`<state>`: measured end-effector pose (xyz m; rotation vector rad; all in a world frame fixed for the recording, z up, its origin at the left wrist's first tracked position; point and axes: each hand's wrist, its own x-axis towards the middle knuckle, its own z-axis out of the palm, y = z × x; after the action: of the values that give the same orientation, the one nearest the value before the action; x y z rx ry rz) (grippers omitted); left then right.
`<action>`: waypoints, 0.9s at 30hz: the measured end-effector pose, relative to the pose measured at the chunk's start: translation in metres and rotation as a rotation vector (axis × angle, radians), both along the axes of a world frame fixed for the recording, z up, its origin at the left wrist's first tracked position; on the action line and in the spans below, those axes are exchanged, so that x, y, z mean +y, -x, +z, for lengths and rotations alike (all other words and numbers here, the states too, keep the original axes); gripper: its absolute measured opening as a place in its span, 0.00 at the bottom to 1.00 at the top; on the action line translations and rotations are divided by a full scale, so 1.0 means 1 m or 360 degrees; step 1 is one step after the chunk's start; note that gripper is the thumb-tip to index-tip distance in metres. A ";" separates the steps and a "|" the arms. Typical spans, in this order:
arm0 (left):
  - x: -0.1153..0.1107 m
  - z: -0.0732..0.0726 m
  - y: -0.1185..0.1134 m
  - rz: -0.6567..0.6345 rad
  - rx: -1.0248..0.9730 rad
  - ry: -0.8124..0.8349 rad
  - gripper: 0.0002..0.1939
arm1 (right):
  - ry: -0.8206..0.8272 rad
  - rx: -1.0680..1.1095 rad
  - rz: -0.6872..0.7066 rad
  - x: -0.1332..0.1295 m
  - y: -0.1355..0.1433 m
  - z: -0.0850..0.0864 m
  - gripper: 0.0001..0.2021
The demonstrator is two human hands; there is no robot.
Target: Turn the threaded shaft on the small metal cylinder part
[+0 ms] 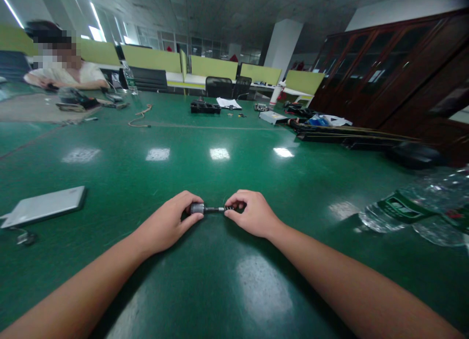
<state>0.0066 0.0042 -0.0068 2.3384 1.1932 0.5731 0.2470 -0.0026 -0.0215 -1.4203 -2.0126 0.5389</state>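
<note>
Low over the green table, my left hand [172,222] pinches a dark grey metal cylinder [198,208] between thumb and fingers. A thin shaft [213,209] sticks out of the cylinder to the right, lying level, with a brighter silver section near its far end. There my right hand [252,213] has thumb and fingers closed around a small dark ribbed piece [229,208], which meets the shaft's end. Whether that piece is part of the shaft or separate, I cannot tell. My fingers partly hide both ends.
A silver flat device [47,204] lies at left. Clear water bottles with green labels [397,209] stand at right. Farther back are a black tray [205,107], a cord [138,119], papers [229,103] and long dark bars [340,134]. Another person [66,70] sits at far left.
</note>
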 end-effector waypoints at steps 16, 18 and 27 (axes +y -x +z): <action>0.000 0.001 0.003 -0.0071 -0.0022 -0.0056 0.14 | 0.0018 -0.0018 0.0138 -0.003 0.005 0.003 0.07; 0.001 0.001 0.003 -0.0080 -0.0019 -0.0067 0.15 | 0.0015 -0.0025 0.0186 -0.004 0.006 0.003 0.07; -0.002 0.001 0.002 -0.0227 0.0014 -0.0089 0.13 | -0.0066 -0.0040 0.0397 -0.006 0.008 0.004 0.06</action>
<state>0.0047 0.0020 -0.0056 2.4512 1.0157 0.5535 0.2385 -0.0089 -0.0176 -1.1640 -2.2232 0.5834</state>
